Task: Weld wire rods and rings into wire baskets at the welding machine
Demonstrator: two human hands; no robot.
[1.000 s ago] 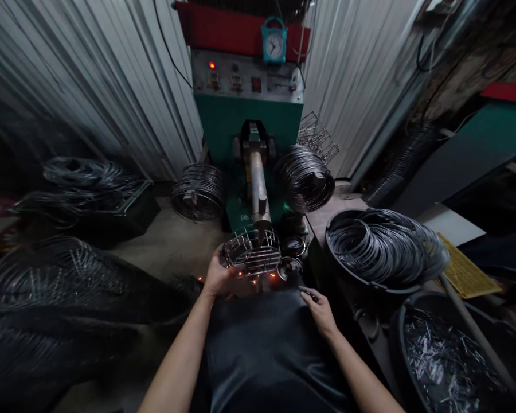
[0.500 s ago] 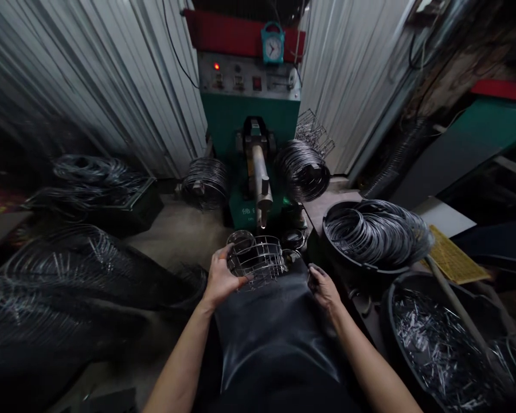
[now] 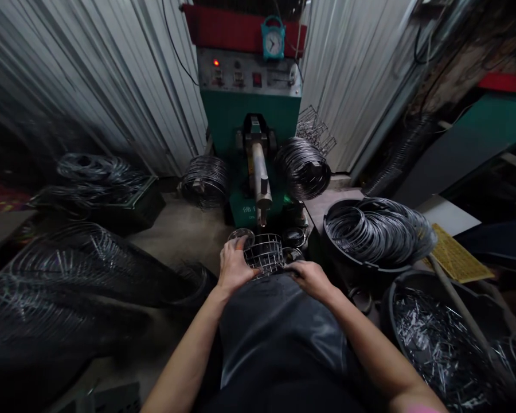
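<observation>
My left hand (image 3: 234, 268) grips the left side of a round wire basket (image 3: 267, 250), thumb along its near edge and fingers over its rim. Close to the basket's right side is my right hand (image 3: 313, 279), its thumb and fingers pinched together. Whatever lies between those fingertips is too small and dark to name; I cannot tell whether it touches the basket. Just beyond stands a green spot welding machine (image 3: 251, 109), its pale arm and electrode (image 3: 263, 213) pointing down above the basket. A black apron (image 3: 279, 327) covers my lap.
Wire-ring bundles hang left (image 3: 205, 182) and right (image 3: 303, 169) of the machine. To the right sit a tub of wire rings (image 3: 327, 229) and a tub of short metal pieces (image 3: 387, 321), near a yellow mesh panel (image 3: 460, 255). Large wire coils (image 3: 90, 264) lie left.
My right hand has moved left and inward, from the apron's right edge to the basket's side. My left hand has shifted slightly right with the basket.
</observation>
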